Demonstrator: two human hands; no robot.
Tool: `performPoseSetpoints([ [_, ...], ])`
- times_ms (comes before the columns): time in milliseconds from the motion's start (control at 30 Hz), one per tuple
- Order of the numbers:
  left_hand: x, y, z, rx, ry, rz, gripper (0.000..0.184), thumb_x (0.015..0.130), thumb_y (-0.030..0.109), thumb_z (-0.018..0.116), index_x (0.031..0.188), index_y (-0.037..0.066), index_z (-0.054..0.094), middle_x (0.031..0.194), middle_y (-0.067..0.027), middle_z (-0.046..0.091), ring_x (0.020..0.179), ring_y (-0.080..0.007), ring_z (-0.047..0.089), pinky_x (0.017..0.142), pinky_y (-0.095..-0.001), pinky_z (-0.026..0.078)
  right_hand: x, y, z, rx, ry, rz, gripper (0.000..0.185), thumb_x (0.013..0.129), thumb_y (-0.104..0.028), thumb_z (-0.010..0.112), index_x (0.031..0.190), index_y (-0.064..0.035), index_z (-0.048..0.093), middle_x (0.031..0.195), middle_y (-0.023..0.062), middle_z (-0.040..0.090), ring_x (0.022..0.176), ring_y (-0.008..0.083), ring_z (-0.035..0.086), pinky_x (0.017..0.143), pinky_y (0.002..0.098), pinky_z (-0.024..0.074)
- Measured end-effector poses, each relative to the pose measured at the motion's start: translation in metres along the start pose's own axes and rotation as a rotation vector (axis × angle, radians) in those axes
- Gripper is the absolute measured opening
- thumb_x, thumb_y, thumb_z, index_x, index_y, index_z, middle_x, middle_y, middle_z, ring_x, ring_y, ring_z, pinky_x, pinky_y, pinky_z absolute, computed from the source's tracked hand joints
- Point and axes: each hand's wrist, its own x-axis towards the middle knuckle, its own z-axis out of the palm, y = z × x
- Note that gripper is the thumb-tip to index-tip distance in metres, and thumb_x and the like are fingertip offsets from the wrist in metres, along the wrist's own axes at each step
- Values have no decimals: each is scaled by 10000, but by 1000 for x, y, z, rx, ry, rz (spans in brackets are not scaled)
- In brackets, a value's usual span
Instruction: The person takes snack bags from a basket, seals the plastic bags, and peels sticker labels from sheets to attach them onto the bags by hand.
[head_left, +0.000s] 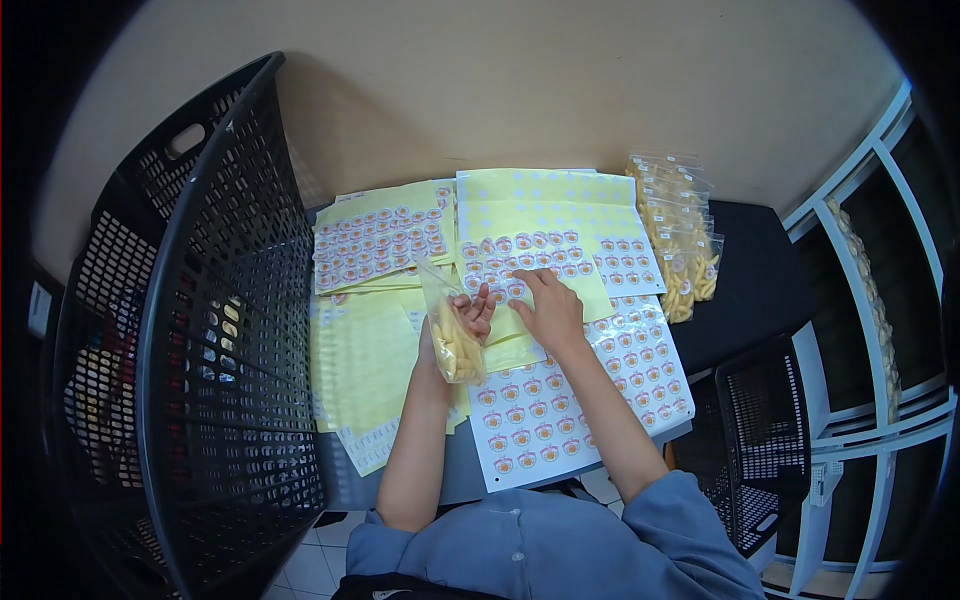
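Observation:
My left hand (476,312) is palm up with its fingers curled, holding a clear zip bag of yellow stick-shaped snacks (455,352). The bag leans upright against the palm and wrist, its top part unfilled. My right hand (552,308) reaches over a yellow-backed sheet of round stickers (572,256). Its fingers are bent and apart, with the thumb and index fingertips at the stickers on the sheet's lower rows. Many upper rows of this sheet show bare backing. Under my right forearm lies a white sheet full of round orange-and-pink stickers (538,408).
A stack of sticker sheets (380,238) lies at the left, above bare yellow backing sheets (365,350). Filled snack bags (680,235) are piled at the back right. Tall black perforated baskets (235,330) stand at the left, another basket (765,430) at the right.

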Motion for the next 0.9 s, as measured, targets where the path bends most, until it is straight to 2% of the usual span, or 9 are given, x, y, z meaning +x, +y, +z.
performPoseSetpoints([
  [167,0,-2,2,48,-26,5,251,833,185,425,674,-1,477,1154,-190,420,1068,-271,435,577,-257,466,-1,2,2,17,18,-34,345,667,-157,649,994,-137,539,955,79,544,797,269,570,641,375,471],
  [333,2,0,-2,72,-34,20,266,843,199,414,675,2,474,1136,-225,418,1081,-272,429,571,-246,470,0,0,2,42,24,-42,278,678,-130,633,941,-121,544,946,79,548,791,274,574,624,379,471],
  [400,2,2,-3,87,-26,25,268,845,203,411,677,4,473,1130,-227,421,1082,-270,429,570,-244,471,3,1,5,21,21,-51,179,705,-104,592,882,-106,561,950,102,535,771,291,577,610,388,470],
  [500,1,3,-5,117,13,57,266,845,197,406,670,9,473,1181,-237,382,1136,-277,379,569,-245,472,7,-1,9,-34,17,-30,93,731,-84,543,820,-88,570,969,131,507,748,312,579,602,401,468],
  [567,3,6,-8,90,-18,61,235,850,192,425,734,-10,459,1294,-273,235,1237,-305,242,570,-253,469,8,-2,10,-38,28,-37,75,738,-86,530,803,-81,567,981,141,493,739,319,578,600,406,467],
  [700,2,2,-6,138,-11,81,237,840,203,443,730,-6,459,1296,-282,217,1241,-314,227,586,-250,480,8,0,11,-21,32,-45,65,743,-72,501,780,-65,554,1011,157,464,717,332,576,589,416,468],
  [900,5,5,-10,229,-32,95,252,828,211,450,684,4,465,1274,-296,247,1211,-342,275,632,-289,512,7,-4,10,-12,-4,-30,94,734,-44,470,799,-57,536,1013,172,436,703,363,563,570,429,468],
])
